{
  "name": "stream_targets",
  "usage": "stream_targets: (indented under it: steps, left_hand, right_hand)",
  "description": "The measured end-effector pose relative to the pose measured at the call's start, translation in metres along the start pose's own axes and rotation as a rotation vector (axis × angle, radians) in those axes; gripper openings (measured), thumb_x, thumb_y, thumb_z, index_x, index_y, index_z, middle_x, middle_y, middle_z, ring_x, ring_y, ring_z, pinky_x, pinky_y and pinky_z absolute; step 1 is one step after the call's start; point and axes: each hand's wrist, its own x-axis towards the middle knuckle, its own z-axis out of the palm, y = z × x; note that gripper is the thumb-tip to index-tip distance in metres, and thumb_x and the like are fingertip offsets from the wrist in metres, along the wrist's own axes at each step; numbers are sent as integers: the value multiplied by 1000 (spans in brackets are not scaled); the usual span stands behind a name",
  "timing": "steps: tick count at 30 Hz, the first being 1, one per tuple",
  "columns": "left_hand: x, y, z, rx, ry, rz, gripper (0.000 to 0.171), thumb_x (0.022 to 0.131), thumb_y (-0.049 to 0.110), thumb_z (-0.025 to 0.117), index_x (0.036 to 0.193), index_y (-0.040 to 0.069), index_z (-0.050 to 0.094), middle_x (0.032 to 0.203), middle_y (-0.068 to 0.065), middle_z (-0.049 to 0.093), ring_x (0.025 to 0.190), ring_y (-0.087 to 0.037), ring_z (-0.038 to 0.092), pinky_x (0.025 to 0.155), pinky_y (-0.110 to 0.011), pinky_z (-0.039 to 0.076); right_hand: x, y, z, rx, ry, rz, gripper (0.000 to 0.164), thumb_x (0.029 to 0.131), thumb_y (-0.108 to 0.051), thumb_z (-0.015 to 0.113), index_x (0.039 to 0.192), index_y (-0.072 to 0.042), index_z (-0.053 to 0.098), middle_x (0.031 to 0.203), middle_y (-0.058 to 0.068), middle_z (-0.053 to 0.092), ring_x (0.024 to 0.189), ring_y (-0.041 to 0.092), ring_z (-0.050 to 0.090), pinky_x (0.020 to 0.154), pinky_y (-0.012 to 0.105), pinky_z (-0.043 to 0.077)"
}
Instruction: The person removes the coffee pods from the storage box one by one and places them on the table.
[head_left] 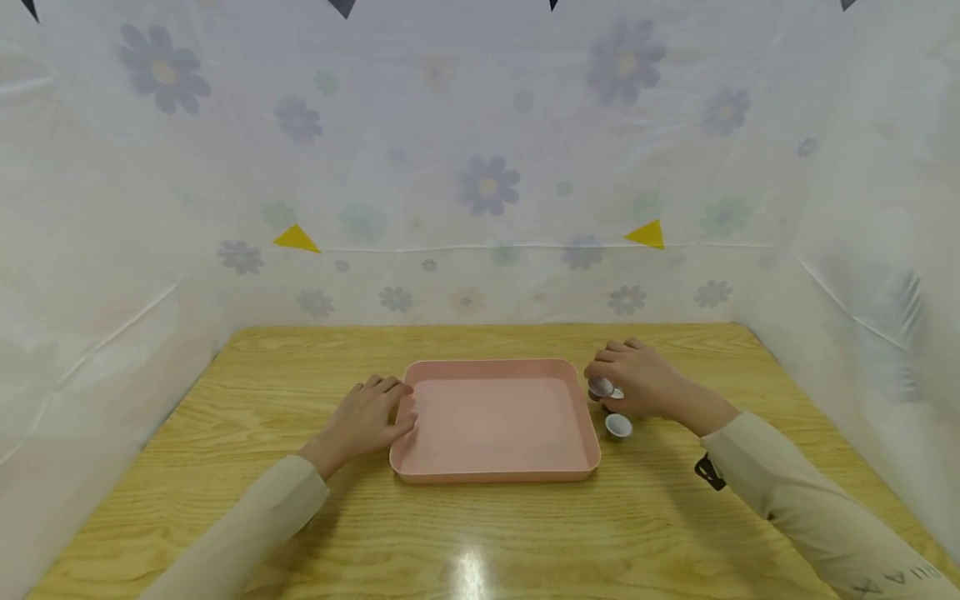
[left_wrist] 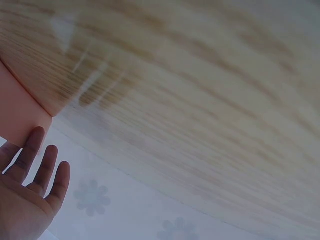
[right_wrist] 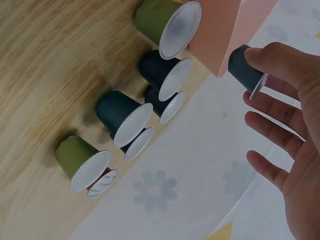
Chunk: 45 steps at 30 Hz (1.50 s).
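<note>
My right hand [head_left: 637, 379] is beside the right wall of a pink tray [head_left: 495, 429]. Between thumb and index finger it pinches a dark green coffee capsule [right_wrist: 244, 69] with a silver lid, held above the table; its other fingers are spread. On the table, the right wrist view has several more capsules, among them a large-looking olive green capsule [right_wrist: 155, 21] close to the tray and a dark teal capsule [right_wrist: 116, 112]. The hand covers most of them in the head view. My left hand [head_left: 367, 417] rests on the tray's left rim, fingers loosely extended, grasping nothing.
All of this stands on a wooden table [head_left: 480, 533]. White flower-patterned sheeting [head_left: 487, 100] closes off the back and both sides. Two yellow triangles, such as the left yellow triangle [head_left: 296, 239], are on the back sheet. A dark strap [head_left: 708, 472] hangs at the right sleeve.
</note>
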Motion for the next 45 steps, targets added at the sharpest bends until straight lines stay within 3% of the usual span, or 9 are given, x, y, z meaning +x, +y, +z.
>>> stream_targets:
  steps: [13,19,30,45]
  left_hand:
    - [0,1,0,-15,2,-8,41,85,40,56,115,11,61,111,-4,60,99,-25,53,80,-43,46]
    - [0,2,0,-23,0,-9,42,86,40,55,115,10,61,112,-4,60,100,-25,53,80,-44,46]
    - [0,3,-1,-21,0,-10,43,86,42,53,115,10,61,112,-4,60,100,-25,53,79,-43,46]
    - [0,2,0,-21,-2,-10,43,85,41,55,115,10,60,112,-4,59,101,-25,53,80,-44,46]
  right_hand:
    - [-31,7,5,20,35,48,37,61,-23,82,93,-14,64,85,-2,60,79,15,54,68,39,45]
    - [-44,10,7,10,75,53,37,57,-24,84,86,-17,63,77,-7,56,73,10,50,65,35,43]
    - [-62,8,6,-12,27,94,29,60,-20,79,84,-19,63,75,-9,55,71,9,49,66,36,43]
    - [-75,6,15,-54,3,88,37,56,-26,82,87,-19,62,82,-6,57,76,13,51,67,39,44]
